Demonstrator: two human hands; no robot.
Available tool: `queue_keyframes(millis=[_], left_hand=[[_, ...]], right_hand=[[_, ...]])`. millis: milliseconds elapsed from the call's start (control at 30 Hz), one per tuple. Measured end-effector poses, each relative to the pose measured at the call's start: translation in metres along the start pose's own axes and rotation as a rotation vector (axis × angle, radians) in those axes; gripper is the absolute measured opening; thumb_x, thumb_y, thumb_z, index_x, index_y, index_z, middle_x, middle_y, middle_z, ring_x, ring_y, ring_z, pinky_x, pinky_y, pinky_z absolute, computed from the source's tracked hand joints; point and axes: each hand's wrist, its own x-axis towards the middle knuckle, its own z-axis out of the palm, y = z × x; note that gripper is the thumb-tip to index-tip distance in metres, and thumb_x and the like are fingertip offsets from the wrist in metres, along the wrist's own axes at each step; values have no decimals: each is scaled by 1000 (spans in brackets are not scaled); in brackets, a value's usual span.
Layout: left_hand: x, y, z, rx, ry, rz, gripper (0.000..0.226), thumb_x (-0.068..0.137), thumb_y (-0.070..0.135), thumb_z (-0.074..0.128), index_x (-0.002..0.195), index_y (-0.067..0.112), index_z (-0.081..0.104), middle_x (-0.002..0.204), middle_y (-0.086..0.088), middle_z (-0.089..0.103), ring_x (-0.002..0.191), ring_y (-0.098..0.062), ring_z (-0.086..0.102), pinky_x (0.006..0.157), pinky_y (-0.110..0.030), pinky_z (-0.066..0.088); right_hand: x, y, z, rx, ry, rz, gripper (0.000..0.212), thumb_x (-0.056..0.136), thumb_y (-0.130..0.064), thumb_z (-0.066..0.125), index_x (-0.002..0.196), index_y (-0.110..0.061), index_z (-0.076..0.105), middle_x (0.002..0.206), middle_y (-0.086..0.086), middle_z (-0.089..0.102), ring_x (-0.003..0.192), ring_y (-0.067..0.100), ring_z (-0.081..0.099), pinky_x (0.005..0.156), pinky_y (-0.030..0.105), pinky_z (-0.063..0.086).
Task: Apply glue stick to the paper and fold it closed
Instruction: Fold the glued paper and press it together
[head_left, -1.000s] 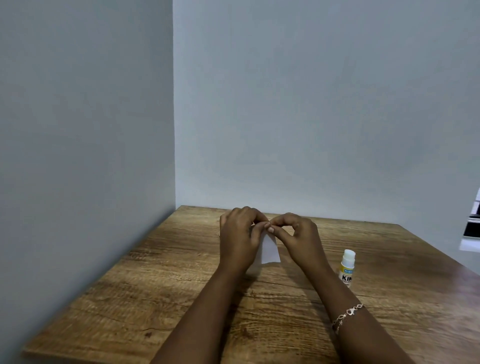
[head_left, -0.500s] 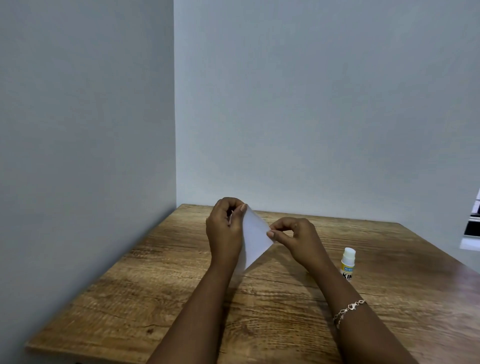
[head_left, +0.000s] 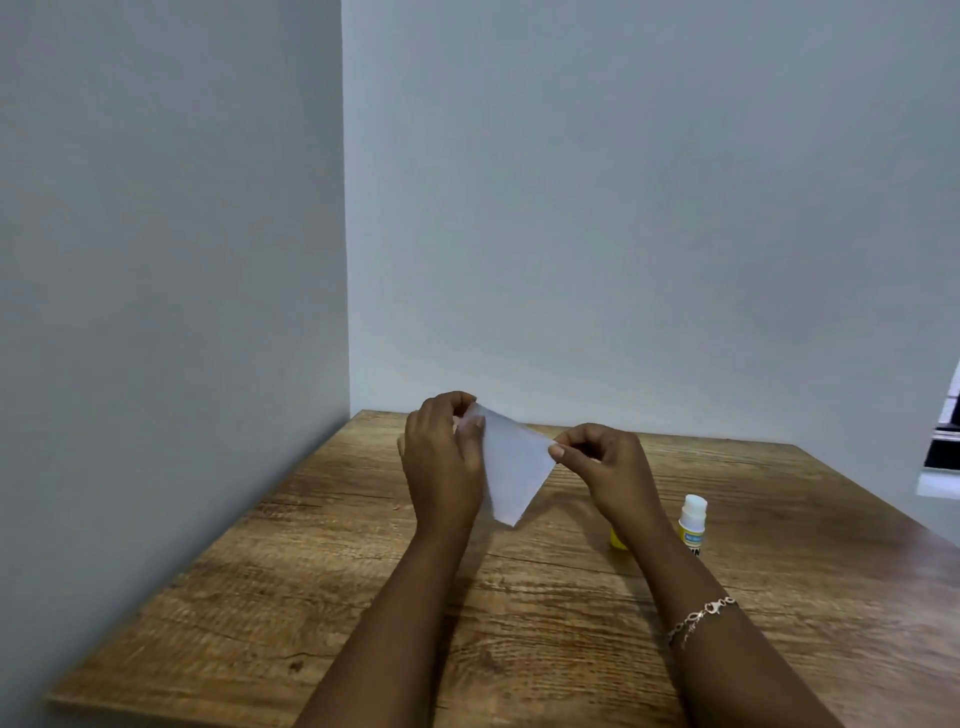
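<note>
- Your left hand (head_left: 441, 467) pinches the white paper sheet (head_left: 511, 470) at its upper left corner, fingers curled.
- Your right hand (head_left: 610, 473) pinches its right corner above the wooden table (head_left: 260, 597).

Glue stick label: the glue stick (head_left: 693, 519) is standing on the table (head_left: 322, 597), showing bold black capitals low on its label; only a fragment like "IN" is showing, the right forearm (head_left: 737, 639) covering the rest.
Blue band: a strip above those letters is carrying print too small to read.
Numbers: none is reading clearly anywhere.
</note>
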Motion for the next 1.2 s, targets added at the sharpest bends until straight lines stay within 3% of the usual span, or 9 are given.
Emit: queue_keyframes(millis=[100,267,467,700,900,933,1067,1100,1200], left_hand=[[-5,1,4,298,-74,337,30,81,25,47,105,17,63,101,1,68,102,-12,45,84,-28,28],[-6,2,7,398,-213,513,21,77,25,48,82,18,68,78,5,70,86,-16,61,80,-27,27],[-7,3,7,327,-284,439,23,80,29,47,71,17,64,68,4,67,69,-17,63,75,-24,25],[-7,3,8,238,-312,391,25,83,28,41,76,15,62,74,1,66,74,-17,61,74,-17,20],[-6,5,7,103,-253,274,19,83,21,49,75,10,62,74,-3,66,73,-17,60,76,-15,27],[-6,5,7,74,-237,243,16,82,18,51,75,9,63,74,-3,66,73,-18,60,78,-16,31],[-2,1,5,-55,-177,132,14,81,17,55,75,7,64,68,14,57,69,-13,58,73,-43,47],[-1,0,4,-78,-162,104,13,81,16,56,76,7,64,68,17,55,69,-9,56,72,-41,47],[1,1,1,-140,-113,9,8,85,7,60,78,5,65,70,11,57,69,0,53,63,-16,42]], right_hand=[[-2,-3,1,-171,31,-123,10,76,-8,67,68,-14,65,68,-6,64,69,-5,58,64,4,40],[-5,-7,5,-292,13,-275,7,76,-6,67,70,-9,66,70,-4,62,73,12,59,69,20,42],[-4,-6,5,-170,-11,-217,5,76,-5,67,74,-10,69,70,-10,63,74,-5,58,67,5,41],[-2,-3,4,-101,-63,-142,7,78,-9,67,73,-13,70,70,-12,64,72,-6,59,67,4,42],[-2,-2,5,-102,-115,-107,13,77,-9,68,68,-18,63,67,-11,61,68,-8,57,64,6,42],[-1,-1,5,-112,-127,-97,10,76,-8,68,69,-15,64,67,-9,62,68,-6,58,64,7,42],[0,5,6,-185,-164,-68,8,75,-10,70,77,-3,68,74,2,65,73,9,60,63,5,41],[-1,6,6,-198,-169,-63,8,75,-10,70,77,-2,68,75,3,66,73,9,60,62,4,40],[-1,8,4,-227,-190,-46,8,75,-8,70,78,-2,69,76,4,66,70,3,58,60,2,39]])
